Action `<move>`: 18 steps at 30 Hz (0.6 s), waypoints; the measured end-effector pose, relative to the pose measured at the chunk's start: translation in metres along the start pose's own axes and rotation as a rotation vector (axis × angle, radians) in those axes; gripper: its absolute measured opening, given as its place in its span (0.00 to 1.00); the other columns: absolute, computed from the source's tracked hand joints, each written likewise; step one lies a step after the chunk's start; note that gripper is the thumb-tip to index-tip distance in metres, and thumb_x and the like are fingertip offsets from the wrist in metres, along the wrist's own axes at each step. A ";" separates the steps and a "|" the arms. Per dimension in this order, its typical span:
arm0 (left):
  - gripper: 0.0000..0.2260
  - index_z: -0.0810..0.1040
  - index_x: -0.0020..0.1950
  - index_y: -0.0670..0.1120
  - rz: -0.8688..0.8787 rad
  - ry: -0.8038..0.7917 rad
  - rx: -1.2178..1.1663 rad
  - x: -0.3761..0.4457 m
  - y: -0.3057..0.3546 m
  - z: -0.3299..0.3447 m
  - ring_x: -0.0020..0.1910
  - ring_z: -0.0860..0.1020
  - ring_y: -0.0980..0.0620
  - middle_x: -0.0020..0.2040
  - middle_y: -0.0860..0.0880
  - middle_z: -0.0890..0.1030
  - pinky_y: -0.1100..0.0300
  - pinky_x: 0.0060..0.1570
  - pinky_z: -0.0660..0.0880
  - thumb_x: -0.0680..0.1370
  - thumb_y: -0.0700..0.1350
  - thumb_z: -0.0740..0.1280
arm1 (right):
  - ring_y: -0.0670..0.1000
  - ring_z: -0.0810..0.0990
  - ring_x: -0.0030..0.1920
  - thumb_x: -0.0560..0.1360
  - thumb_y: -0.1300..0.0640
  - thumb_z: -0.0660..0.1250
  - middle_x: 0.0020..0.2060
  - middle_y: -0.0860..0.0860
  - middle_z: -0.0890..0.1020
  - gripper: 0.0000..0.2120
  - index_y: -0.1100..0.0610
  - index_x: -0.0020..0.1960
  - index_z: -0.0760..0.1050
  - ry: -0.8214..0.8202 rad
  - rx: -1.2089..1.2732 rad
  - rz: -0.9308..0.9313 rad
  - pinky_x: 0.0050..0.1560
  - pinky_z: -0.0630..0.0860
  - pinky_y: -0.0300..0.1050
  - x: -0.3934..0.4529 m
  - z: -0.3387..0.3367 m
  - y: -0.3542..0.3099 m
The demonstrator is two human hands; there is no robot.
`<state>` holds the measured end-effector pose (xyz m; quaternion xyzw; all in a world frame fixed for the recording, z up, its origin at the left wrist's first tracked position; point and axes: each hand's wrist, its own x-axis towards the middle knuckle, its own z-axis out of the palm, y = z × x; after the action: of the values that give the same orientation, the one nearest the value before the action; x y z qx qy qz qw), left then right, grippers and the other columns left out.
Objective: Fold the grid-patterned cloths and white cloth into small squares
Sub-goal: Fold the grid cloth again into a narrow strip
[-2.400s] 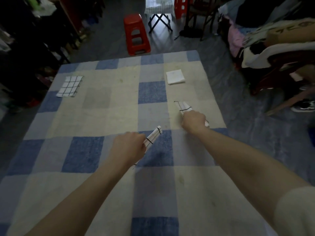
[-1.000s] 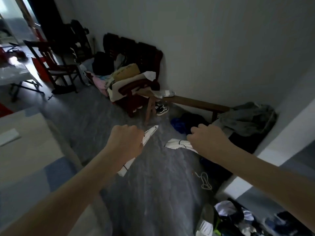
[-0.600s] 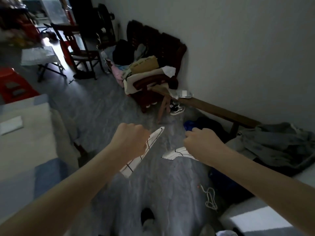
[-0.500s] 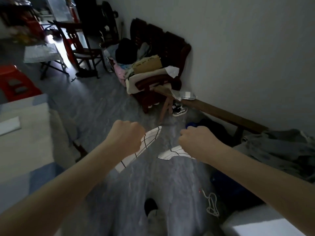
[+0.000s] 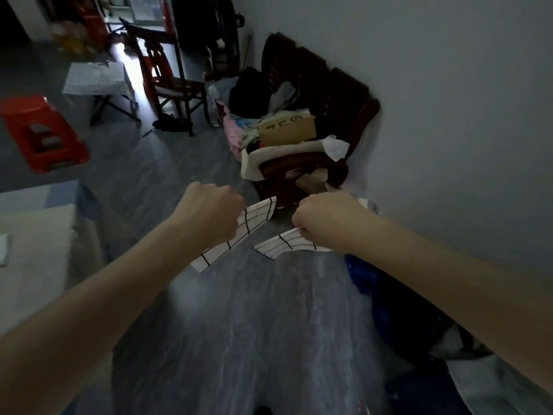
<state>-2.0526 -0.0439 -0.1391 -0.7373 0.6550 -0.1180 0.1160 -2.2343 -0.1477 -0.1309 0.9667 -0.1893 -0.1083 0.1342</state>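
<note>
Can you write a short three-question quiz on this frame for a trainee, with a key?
1. True or false: the left hand grips a grid-patterned cloth.
2. What does the right hand hold? A) a white cloth B) a second grid-patterned cloth C) nothing
3. Fill in: both cloths are held out over the grey ____, not over the checked blanket at the left edge.

Key
1. True: its fingers are curled round the cloth, which sticks out on both sides of the fist.
2. B: white fabric with dark grid lines shows below the fist.
3. Floor.
</note>
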 end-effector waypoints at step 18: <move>0.05 0.71 0.43 0.51 -0.260 -0.272 -0.072 0.151 -0.196 0.115 0.37 0.75 0.52 0.35 0.54 0.71 0.58 0.36 0.73 0.77 0.46 0.58 | 0.52 0.78 0.43 0.75 0.52 0.61 0.43 0.49 0.78 0.08 0.51 0.40 0.75 -0.045 0.110 -0.461 0.39 0.78 0.50 0.346 -0.001 0.065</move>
<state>-1.8139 -0.1693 -0.1807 -0.8286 0.5363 -0.0079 0.1606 -1.9425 -0.3424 -0.1653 0.9875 0.0276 -0.1472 0.0488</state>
